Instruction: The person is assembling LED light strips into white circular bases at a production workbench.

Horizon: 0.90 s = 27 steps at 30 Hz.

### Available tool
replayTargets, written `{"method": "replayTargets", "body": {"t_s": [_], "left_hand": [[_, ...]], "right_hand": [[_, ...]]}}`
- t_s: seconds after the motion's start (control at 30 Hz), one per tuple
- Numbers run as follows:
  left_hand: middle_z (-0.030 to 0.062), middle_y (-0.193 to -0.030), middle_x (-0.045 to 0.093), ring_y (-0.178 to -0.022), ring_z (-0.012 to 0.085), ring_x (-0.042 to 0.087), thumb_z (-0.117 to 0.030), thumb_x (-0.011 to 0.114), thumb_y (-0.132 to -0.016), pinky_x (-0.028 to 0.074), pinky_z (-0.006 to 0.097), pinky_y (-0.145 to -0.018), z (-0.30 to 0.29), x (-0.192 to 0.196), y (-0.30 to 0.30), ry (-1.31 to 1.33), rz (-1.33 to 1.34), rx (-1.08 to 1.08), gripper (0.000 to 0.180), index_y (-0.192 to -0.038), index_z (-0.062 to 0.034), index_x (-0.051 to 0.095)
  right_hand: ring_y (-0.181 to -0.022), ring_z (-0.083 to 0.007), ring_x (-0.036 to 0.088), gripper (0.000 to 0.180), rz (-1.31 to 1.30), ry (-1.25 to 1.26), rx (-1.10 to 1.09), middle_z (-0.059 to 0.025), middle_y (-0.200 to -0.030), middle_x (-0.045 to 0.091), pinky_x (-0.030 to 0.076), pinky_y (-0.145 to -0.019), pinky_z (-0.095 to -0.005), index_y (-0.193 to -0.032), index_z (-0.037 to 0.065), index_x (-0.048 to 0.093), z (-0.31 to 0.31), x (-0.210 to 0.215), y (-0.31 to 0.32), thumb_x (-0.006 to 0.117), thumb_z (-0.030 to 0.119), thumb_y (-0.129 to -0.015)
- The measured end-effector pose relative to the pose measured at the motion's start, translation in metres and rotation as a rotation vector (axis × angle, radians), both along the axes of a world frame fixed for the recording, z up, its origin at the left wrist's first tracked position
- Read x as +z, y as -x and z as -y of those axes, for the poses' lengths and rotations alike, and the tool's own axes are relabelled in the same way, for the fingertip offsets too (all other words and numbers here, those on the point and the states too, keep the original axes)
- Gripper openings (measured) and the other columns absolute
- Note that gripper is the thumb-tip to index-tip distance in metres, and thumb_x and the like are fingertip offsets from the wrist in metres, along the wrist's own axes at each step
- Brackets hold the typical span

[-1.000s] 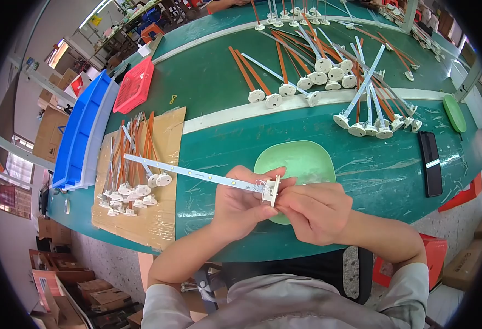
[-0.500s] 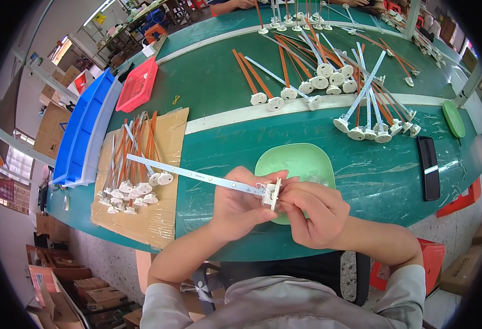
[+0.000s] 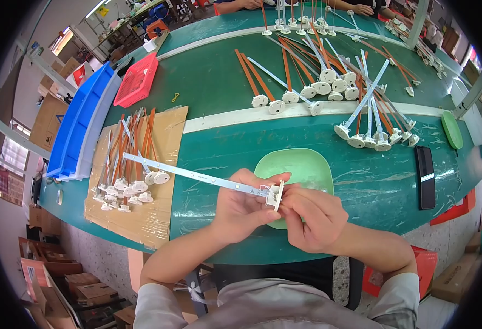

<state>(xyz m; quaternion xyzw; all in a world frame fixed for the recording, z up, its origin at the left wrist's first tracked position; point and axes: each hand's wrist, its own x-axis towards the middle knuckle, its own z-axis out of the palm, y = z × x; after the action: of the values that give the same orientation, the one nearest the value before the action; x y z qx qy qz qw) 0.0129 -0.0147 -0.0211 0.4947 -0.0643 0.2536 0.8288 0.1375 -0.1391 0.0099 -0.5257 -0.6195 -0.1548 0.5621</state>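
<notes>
Both hands are busy over the near edge of the green table (image 3: pixel 208 93), right in front of a light green dish (image 3: pixel 301 164). The left hand (image 3: pixel 241 205) is closed around the end of a long white LED strip (image 3: pixel 191 175), fingers curled under it and thumb on top, and the strip sticks out to the left, ending above the cardboard sheet (image 3: pixel 164 214). The right hand (image 3: pixel 312 216) is pinched shut on the small white end cap (image 3: pixel 275 194) at the strip's right end, fingertips pressed on it, so the two hands nearly touch. On the cardboard sits a pile of orange and white strips (image 3: pixel 126 164) with round white caps. Further back there's a bigger spread of finished strips (image 3: pixel 334 82), a red basket (image 3: pixel 137 79), blue bins (image 3: pixel 79 123) on the left, and a black phone (image 3: pixel 425 176) on the right.
</notes>
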Motion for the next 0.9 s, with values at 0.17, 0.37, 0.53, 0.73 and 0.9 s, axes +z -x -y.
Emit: {"method": "replayTargets", "body": {"t_s": [0.17, 0.37, 0.53, 0.73, 0.9], "left_hand": [[0.0172, -0.129, 0.062, -0.13, 0.0292, 0.054, 0.004, 0.075, -0.083, 0.039, 0.052, -0.113, -0.003, 0.006, 0.002, -0.029, -0.003, 0.037, 0.039, -0.111, -0.0088, 0.051], [0.0166, -0.119, 0.067, -0.128, 0.0288, 0.055, 0.004, 0.077, -0.081, 0.044, 0.046, -0.109, -0.006, 0.019, 0.013, -0.224, -0.097, 0.024, 0.039, -0.108, -0.0057, 0.051], [0.0211, -0.117, 0.067, -0.11, 0.0264, 0.067, 0.008, 0.076, -0.078, 0.055, 0.038, -0.095, -0.026, 0.046, 0.033, -0.352, -0.453, 0.094, 0.037, -0.11, -0.0009, 0.059], [0.0149, -0.079, 0.073, -0.064, 0.0169, 0.07, -0.024, 0.08, -0.078, 0.053, 0.03, -0.055, -0.139, 0.126, 0.126, -0.94, -1.282, 0.542, 0.029, -0.088, 0.0022, 0.07], [0.0245, -0.077, 0.069, -0.067, 0.035, 0.07, -0.037, 0.076, -0.066, 0.057, 0.041, -0.064, -0.179, 0.135, 0.185, -1.676, -1.684, 0.702, 0.043, -0.076, 0.0044, 0.071]], "right_hand": [[-0.066, -0.0251, 0.07, 0.015, -0.06, -0.031, 0.133, -0.0155, -0.083, 0.07, 0.056, -0.056, -0.0293, -0.089, -0.003, 0.067, -0.003, -0.002, -0.009, 0.067, -0.01, -0.075], [-0.072, -0.0243, 0.073, 0.013, -0.165, 0.103, 0.306, -0.0132, -0.085, 0.073, 0.058, -0.061, -0.0289, -0.089, 0.0, 0.07, 0.007, 0.001, -0.013, 0.074, -0.003, -0.077], [-0.072, -0.0224, 0.073, 0.012, -0.091, 0.165, 0.286, -0.0121, -0.086, 0.074, 0.058, -0.064, -0.0291, -0.09, 0.001, 0.071, 0.004, 0.004, -0.012, 0.074, -0.001, -0.078], [-0.069, -0.0249, 0.07, 0.012, -0.11, 0.025, 0.209, -0.0081, -0.087, 0.073, 0.056, -0.061, -0.0292, -0.088, 0.004, 0.069, 0.014, 0.016, -0.013, 0.075, 0.002, -0.077], [-0.067, -0.0228, 0.068, 0.012, 0.002, 0.06, 0.281, -0.0075, -0.083, 0.072, 0.054, -0.059, -0.0296, -0.086, 0.005, 0.069, 0.009, 0.014, -0.013, 0.075, 0.001, -0.076]]}}
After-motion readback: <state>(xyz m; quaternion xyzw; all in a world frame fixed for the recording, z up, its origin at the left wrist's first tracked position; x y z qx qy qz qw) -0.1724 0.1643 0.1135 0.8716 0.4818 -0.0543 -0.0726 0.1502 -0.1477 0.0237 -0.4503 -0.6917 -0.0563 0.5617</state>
